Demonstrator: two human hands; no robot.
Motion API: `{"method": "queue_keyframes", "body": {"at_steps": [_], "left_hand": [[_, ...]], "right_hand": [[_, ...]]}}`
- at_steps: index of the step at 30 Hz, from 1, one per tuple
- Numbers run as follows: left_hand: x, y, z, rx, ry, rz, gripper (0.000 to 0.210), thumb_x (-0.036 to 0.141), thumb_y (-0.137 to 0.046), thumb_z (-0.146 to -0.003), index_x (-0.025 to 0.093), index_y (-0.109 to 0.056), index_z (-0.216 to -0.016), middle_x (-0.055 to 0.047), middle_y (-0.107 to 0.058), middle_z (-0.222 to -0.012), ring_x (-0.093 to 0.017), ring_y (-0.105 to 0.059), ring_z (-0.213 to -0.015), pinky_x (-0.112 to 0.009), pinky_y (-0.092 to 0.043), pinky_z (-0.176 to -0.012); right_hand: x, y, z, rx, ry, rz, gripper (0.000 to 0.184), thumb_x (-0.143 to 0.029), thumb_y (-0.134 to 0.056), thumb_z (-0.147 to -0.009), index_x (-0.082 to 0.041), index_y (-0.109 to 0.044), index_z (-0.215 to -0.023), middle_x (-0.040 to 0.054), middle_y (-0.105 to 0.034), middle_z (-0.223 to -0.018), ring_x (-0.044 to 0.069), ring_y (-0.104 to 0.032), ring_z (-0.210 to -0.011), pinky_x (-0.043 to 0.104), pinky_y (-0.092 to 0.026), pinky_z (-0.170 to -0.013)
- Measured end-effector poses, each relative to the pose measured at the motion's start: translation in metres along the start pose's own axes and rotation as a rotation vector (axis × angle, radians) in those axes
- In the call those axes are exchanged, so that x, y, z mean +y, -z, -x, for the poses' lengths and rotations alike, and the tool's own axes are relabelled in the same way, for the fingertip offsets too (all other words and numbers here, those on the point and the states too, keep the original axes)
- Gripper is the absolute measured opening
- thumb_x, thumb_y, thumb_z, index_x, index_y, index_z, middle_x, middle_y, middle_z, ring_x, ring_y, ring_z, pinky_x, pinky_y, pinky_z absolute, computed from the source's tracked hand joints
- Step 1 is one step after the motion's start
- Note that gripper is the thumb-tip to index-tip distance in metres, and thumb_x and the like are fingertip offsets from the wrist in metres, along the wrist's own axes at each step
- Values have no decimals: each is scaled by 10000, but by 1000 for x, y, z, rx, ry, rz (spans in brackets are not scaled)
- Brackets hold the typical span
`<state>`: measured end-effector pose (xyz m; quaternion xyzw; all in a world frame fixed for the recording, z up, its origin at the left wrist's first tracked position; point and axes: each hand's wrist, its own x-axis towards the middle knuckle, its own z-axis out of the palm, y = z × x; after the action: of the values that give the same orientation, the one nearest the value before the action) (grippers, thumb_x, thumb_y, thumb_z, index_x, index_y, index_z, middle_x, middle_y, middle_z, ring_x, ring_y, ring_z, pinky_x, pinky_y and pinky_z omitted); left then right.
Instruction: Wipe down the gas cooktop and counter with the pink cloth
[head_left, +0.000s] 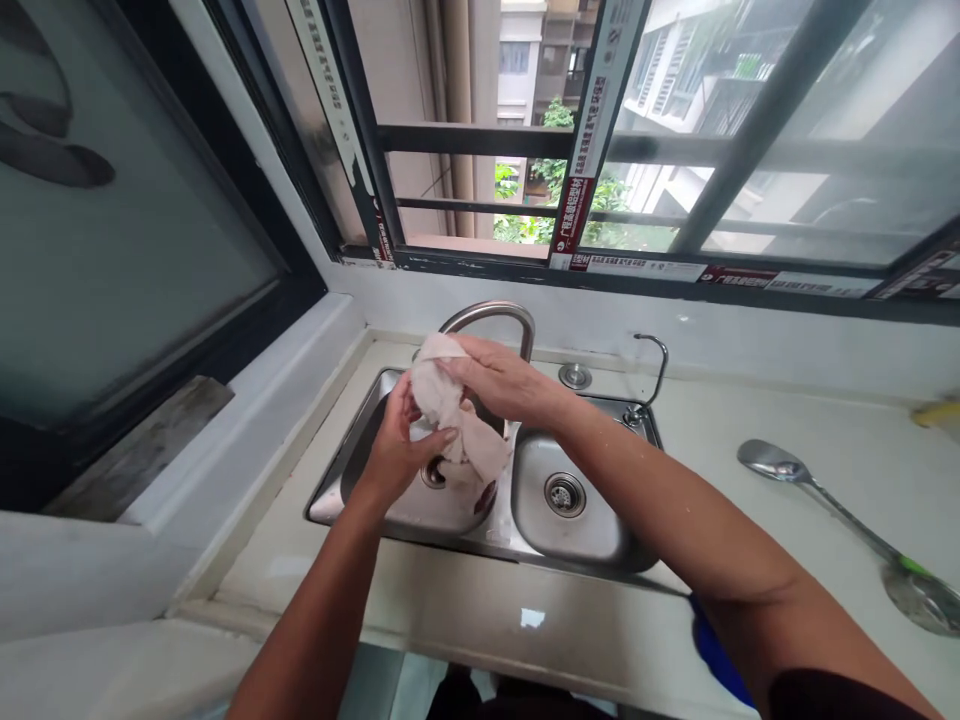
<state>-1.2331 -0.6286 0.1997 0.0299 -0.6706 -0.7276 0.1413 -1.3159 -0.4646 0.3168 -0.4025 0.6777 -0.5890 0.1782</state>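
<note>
Above the left basin of a steel double sink (324, 503), a pale pinkish cloth (480, 445) is bunched between my hands. The fingers of my right hand (499, 378) are closed on its upper part, from the right. From below and the left, my left hand (397, 440) grips the same cloth, thumb across its front and fingers curled behind. The loose end of the cloth droops to the right. Whether anything lies inside its folds is hidden. A curved faucet (491, 310) rises just behind my hands, partly covered by them.
A thin second tap (661, 370) stands behind the right basin (600, 525), near a round metal strainer (575, 376). Large metal spoons (776, 462) lie on the right of the counter (712, 400). Something blue (716, 655) shows under my right forearm. A window (480, 140) is behind the sink.
</note>
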Motion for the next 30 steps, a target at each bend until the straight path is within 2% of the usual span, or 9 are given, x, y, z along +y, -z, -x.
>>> {"method": "queue_keyframes", "body": {"at_steps": [3, 8, 10, 14, 19, 22, 25, 28, 30], "left_hand": [[10, -3, -13, -66, 11, 55, 1009, 413, -923, -644, 240, -443, -1514, -98, -706, -1286, -259, -663, -1156, -411, -501, -1061], [5, 4, -18, -167, 129, -68, 507, 489, -825, -746, 177, -707, -1127, -33, -745, -965, -198, -667, -871, -312, -538, -817], [3, 5, -21, -188, 160, -56, 541, 494, -811, -759, 190, -689, -1191, -38, -748, -1018, -195, -669, -879, -295, -537, -790], [2, 1, -36, -216, 120, -43, 834, 384, -901, -631, 212, -590, -1386, -75, -732, -1239, -228, -690, -1013, -318, -551, -871], [-3, 8, -54, -344, 241, -301, 414, 535, -726, -789, 148, -785, -924, -54, -774, -880, -238, -674, -840, -324, -518, -767], [-11, 16, -61, -190, 275, -287, 362, 512, -749, -769, 159, -783, -846, -37, -772, -827, -225, -669, -806, -298, -499, -737], [-19, 19, -67, 16, 362, 27, 288, 413, -805, -733, 152, -764, -846, -18, -752, -762, -182, -659, -726, -262, -498, -685], [-21, 17, -73, 157, 519, 472, 195, 233, -787, -750, 143, -740, -917, -29, -769, -813, -160, -690, -744, -246, -549, -722], [-20, 16, -77, 173, 620, 656, 198, 126, -739, -763, 145, -720, -959, -25, -770, -829, -146, -699, -732, -247, -573, -739]], "right_hand": [[2, 2, -9, 105, -29, 126, 279, -371, -414, -1016, -157, -593, -1021, -3, -611, -947, 135, -563, -873, 296, -478, -886], [19, 9, -7, 55, -31, 318, 237, -332, -434, -960, -184, -560, -826, -25, -589, -836, 132, -540, -822, 255, -429, -821], [29, 9, -7, 94, -28, 298, 277, -372, -440, -978, -173, -600, -869, -20, -612, -864, 136, -550, -830, 253, -420, -803], [57, -2, -10, -36, -57, 282, 338, -419, -486, -987, -155, -682, -905, -2, -657, -857, 137, -571, -802, 246, -401, -751], [100, 22, 12, 72, -162, 339, 336, -491, -629, -906, -171, -675, -815, -24, -583, -727, 124, -500, -686, 242, -355, -653], [139, 64, 45, 311, -270, 454, 400, -579, -699, -842, -182, -675, -797, 11, -633, -768, 159, -552, -725, 271, -401, -693], [185, 93, 70, 591, -559, 706, 413, -571, -589, -926, -172, -693, -942, 86, -712, -940, 206, -639, -843, 295, -448, -763], [226, 94, 70, 591, -762, 816, 477, -515, -558, -970, -131, -663, -1233, 157, -733, -1130, 245, -692, -1016, 302, -477, -829], [244, 89, 60, 553, -795, 844, 504, -499, -539, -990, -114, -647, -1297, 172, -747, -1098, 262, -706, -1028, 313, -482, -842]]}}
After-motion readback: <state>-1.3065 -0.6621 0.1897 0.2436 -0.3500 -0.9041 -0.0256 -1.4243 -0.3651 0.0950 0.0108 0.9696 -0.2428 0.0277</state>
